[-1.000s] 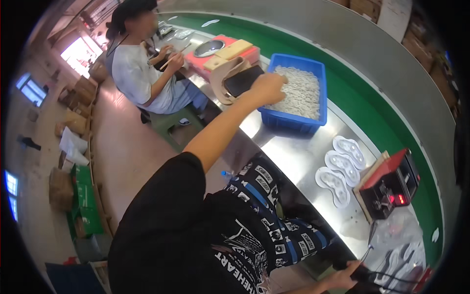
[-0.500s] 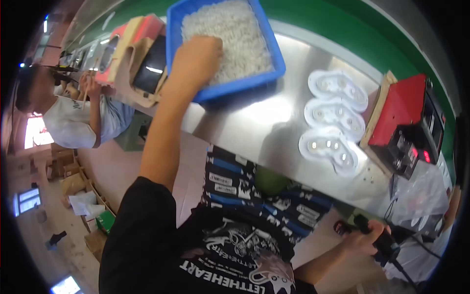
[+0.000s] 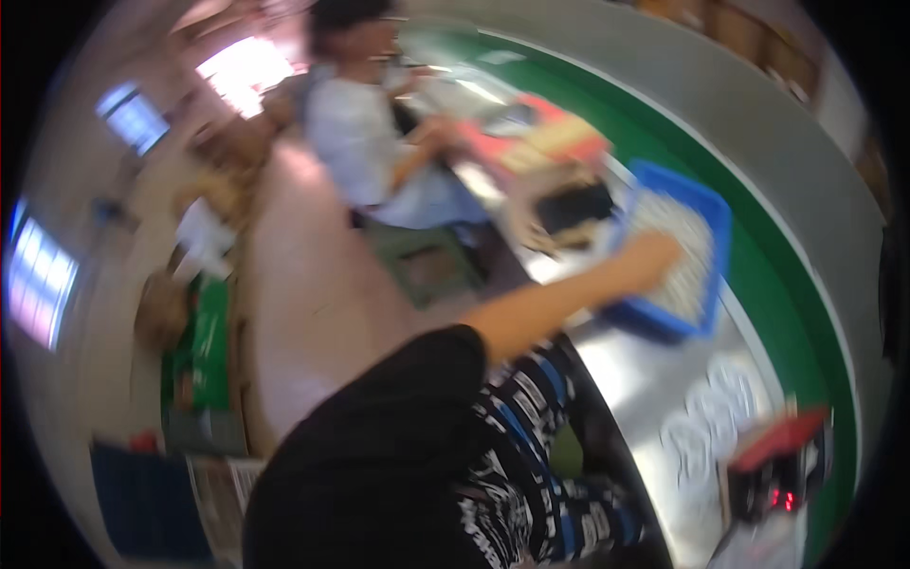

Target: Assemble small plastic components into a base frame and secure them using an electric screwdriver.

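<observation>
My left hand (image 3: 654, 258) reaches into a blue plastic bin (image 3: 720, 237) filled with small whitish pieces (image 3: 692, 280), too blurred to name. Its fingers are down among the pieces and smeared by motion, so their grip does not show. My right hand is out of the picture. Along the steel bench (image 3: 616, 379), nearer to me than the bin, three white wavy-edged plastic parts (image 3: 706, 422) lie in a row.
Beyond the parts stands a red and black device (image 3: 782, 441) with a lit red display. Left of the bin are a pink and tan cardboard box (image 3: 540, 142) and a black object (image 3: 575, 207). A co-worker in white (image 3: 355, 142) sits farther along, by a green stool (image 3: 422, 261).
My view has swung left, shifting bin, bench and device rightward and lower in the picture. My left hand stays in the bin. My right hand, earlier holding a black corded tool, has left the view.
</observation>
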Demonstrator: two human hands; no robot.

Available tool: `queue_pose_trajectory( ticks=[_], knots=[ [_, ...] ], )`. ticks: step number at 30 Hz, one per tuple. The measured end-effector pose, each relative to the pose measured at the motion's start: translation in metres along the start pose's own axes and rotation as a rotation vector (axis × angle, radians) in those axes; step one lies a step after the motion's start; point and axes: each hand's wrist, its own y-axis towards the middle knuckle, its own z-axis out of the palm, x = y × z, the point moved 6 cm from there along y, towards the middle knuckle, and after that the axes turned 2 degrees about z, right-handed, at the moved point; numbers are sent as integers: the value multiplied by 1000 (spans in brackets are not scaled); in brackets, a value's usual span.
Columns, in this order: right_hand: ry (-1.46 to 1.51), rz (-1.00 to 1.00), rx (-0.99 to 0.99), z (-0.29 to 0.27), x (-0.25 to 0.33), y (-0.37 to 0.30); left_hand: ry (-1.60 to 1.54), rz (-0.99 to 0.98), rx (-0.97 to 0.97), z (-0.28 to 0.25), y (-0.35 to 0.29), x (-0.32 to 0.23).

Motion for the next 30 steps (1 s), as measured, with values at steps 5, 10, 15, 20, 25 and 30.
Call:
queue_pose_trajectory(
  ticks=[5, 10, 15, 20, 25, 30],
  knots=[
    [-28, 35, 64, 23, 48, 43, 125, -134, 269, -22, 5, -38],
    [-293, 81, 118, -3, 62, 69, 16, -133, 152, -28, 6, -26],
    [-627, 176, 170, -20, 65, 79, -64, -165, 204, -19, 7, -5],
    [-1109, 258, -250, -94, 22, 61, -275, -162, 278, 17, 39, -19],
    [-689, 1142, -230, -104, -22, 31, -37, 101, 274, 65, 44, 11],
    [-95, 816, -263, -73, -51, 24, -35, 89, 101, 31, 21, 77]
  ],
)
